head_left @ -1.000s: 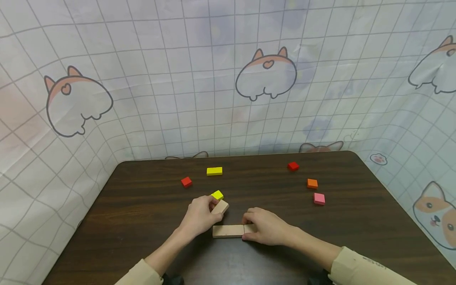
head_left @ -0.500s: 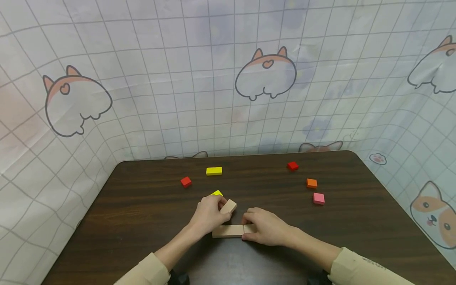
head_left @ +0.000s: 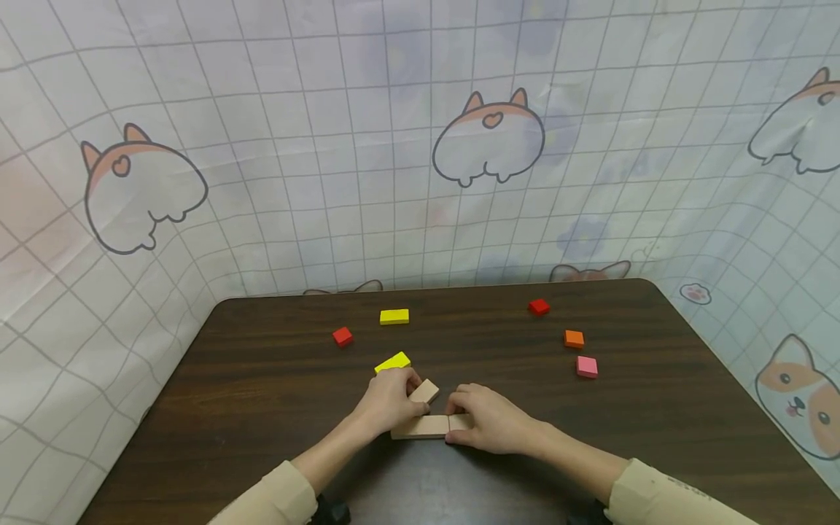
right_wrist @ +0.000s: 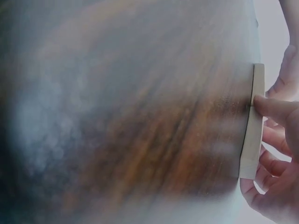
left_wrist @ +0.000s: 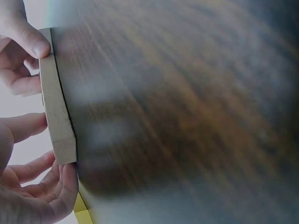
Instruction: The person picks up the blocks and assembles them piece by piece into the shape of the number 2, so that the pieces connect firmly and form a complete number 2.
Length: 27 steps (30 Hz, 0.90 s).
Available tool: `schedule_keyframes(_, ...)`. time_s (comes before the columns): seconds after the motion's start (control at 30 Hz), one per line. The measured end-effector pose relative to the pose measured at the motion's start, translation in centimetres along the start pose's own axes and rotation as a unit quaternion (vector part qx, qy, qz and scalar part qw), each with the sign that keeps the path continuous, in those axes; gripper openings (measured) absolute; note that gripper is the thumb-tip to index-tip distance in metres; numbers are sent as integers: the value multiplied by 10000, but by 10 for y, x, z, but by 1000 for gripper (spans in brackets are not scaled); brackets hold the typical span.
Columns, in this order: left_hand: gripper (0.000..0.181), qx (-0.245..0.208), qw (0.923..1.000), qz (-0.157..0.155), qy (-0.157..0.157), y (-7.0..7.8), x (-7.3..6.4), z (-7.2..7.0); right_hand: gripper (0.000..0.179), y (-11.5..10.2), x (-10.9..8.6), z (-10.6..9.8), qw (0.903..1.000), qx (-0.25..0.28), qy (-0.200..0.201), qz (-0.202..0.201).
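Across the dark table [head_left: 230, 394], no box or tray in view, the left hand [head_left: 389, 399] pinches a loose wooden block [head_left: 425, 391] slantwise behind a pair laid end to end, while the right hand [head_left: 488, 421] grips the pair's right-hand block [head_left: 461, 421], butted against the left-hand block [head_left: 420, 428]. Light, stiff, hardly fragile by the look of them, smooth enough to slip a touch, so the long sides near an end seem the hold to take! Beyond lie two yellow blocks [head_left: 394, 317], then the little ones: pink block [head_left: 587, 367], orange block [head_left: 574, 338], two red blocks [head_left: 343, 336].
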<state>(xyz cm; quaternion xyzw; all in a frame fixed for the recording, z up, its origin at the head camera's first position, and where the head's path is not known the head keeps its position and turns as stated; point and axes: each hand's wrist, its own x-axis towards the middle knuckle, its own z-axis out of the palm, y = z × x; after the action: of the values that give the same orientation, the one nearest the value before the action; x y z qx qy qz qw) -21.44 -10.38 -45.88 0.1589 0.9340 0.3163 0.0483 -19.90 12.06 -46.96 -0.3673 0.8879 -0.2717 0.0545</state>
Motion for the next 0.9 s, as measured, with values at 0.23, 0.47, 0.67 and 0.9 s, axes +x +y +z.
schedule_keyframes(0.23, 32, 21, 10000, -34, -68, -2, -1, -2, 23, 1, 1, 0, 10000, 17, 48, -60)
schedule_keyframes(0.47, 32, 8, 9999, -16, -106, -4, -1, -3, 22, -1, 1, -1, 10000, 29, 7, -51)
schedule_keyframes(0.67, 30, -4, 9999, -77, -140, -7, -3, -7, 23, 0, 2, -2, 10000, 3, -20, -41)
schedule_keyframes(0.9, 22, -210, 9996, -103, -180, -9, -4, -10, 23, 1, 2, -2, 10000, 12, -33, -41)
